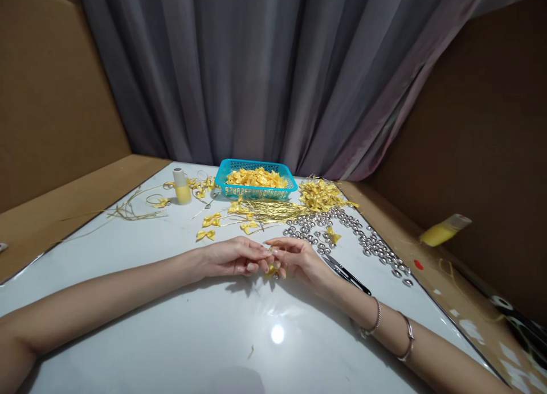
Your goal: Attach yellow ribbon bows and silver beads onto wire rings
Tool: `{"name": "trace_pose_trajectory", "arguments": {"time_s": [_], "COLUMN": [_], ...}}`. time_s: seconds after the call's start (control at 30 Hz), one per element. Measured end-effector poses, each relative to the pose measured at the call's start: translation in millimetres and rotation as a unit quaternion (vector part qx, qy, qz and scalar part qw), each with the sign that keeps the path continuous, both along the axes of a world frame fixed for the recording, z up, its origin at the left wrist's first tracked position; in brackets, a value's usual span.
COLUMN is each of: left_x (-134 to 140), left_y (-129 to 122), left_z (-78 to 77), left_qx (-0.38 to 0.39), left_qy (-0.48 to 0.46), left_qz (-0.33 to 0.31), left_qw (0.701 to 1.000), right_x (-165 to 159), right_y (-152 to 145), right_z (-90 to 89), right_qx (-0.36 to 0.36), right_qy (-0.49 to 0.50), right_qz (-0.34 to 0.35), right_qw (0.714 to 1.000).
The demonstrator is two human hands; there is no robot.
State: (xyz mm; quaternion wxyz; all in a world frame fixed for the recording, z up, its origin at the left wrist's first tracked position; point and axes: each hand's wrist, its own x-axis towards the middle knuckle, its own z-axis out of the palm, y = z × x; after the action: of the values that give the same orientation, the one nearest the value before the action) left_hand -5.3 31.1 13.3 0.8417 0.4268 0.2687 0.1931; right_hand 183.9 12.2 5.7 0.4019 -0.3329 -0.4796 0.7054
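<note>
My left hand (pixel 237 256) and my right hand (pixel 297 257) meet over the middle of the white table, fingertips pinched close together. Between them a thin bit of gold cord (pixel 270 248) shows, and a yellow ribbon bow (pixel 271 271) hangs just below the fingers, partly covered by them. Fingers hide how the cord runs. Beside my right wrist lies a pair of black-handled snips (pixel 348 274). Loose yellow bows (pixel 205 235) and a bundle of gold cords (pixel 277 210) lie beyond my hands. To the right are many silver rings (pixel 380 251), with one bow (pixel 333 236) among them.
A blue basket (pixel 220 180) full of yellow bows stands at the back, with a heap of bows (pixel 320 195) to its right. A yellow-and-white bottle (pixel 182 188) stands at left near loose cords (pixel 137 209). Another yellow container (pixel 444 230) is at far right. Cardboard walls flank the table.
</note>
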Motion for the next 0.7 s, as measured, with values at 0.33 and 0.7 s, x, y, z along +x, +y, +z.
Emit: {"name": "trace_pose_trajectory", "arguments": {"time_s": [0.33, 0.7], "left_x": [-9, -7], "left_y": [-2, -11], "left_z": [17.9, 22.1], "left_qx": [0.232, 0.218], "left_qy": [0.185, 0.201], "left_qz": [-0.084, -0.129], "left_qw": [0.951, 0.946], "right_x": [10, 8], "right_y": [3, -5], "right_z": [12.0, 17.0], "right_qx": [0.022, 0.04], "right_qy": [-0.091, -0.17], "right_qz": [0.127, 0.167], "right_qw": [0.987, 0.97]}}
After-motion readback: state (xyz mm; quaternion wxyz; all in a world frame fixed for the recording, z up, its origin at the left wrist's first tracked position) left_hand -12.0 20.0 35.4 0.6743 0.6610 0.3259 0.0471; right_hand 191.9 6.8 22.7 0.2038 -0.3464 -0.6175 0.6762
